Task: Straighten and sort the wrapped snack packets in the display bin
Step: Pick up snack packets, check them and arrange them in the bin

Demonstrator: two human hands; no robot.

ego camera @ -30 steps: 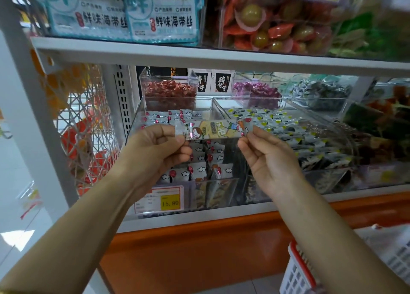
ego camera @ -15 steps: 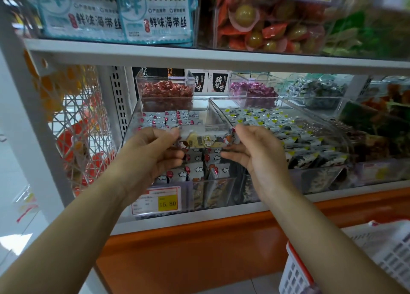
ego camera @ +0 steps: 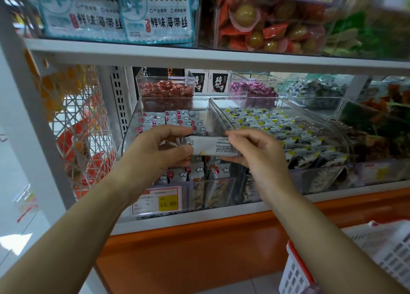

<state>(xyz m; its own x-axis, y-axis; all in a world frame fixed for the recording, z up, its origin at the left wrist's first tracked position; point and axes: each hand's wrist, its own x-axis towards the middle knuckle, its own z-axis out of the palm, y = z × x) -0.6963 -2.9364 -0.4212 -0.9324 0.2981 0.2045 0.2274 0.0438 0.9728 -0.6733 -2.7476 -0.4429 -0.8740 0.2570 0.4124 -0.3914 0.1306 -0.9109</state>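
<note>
A long wrapped snack packet [ego camera: 211, 146] hangs level over the clear display bin [ego camera: 133, 125], its white printed back turned toward me. My left hand [ego camera: 155, 151] pinches its left end and my right hand [ego camera: 255, 151] pinches its right end. Below it, rows of small white packets with red and cloud marks [ego camera: 177, 118] fill the bin; the hands hide the middle rows. Several packets stand upright at the bin's front [ego camera: 213, 171].
A second clear bin [ego camera: 332, 125] on the right holds white packets with yellow corners. Smaller tubs of red [ego camera: 165, 88] and purple [ego camera: 253, 89] sweets stand behind. A shelf board [ego camera: 199, 54] runs overhead. A yellow price tag [ego camera: 168, 202] sits in front, a white basket [ego camera: 297, 271] at lower right.
Both hands have lowered the packet closer to the bin and rolled it over; its yellow picture side showed before, the white printed back shows now.
</note>
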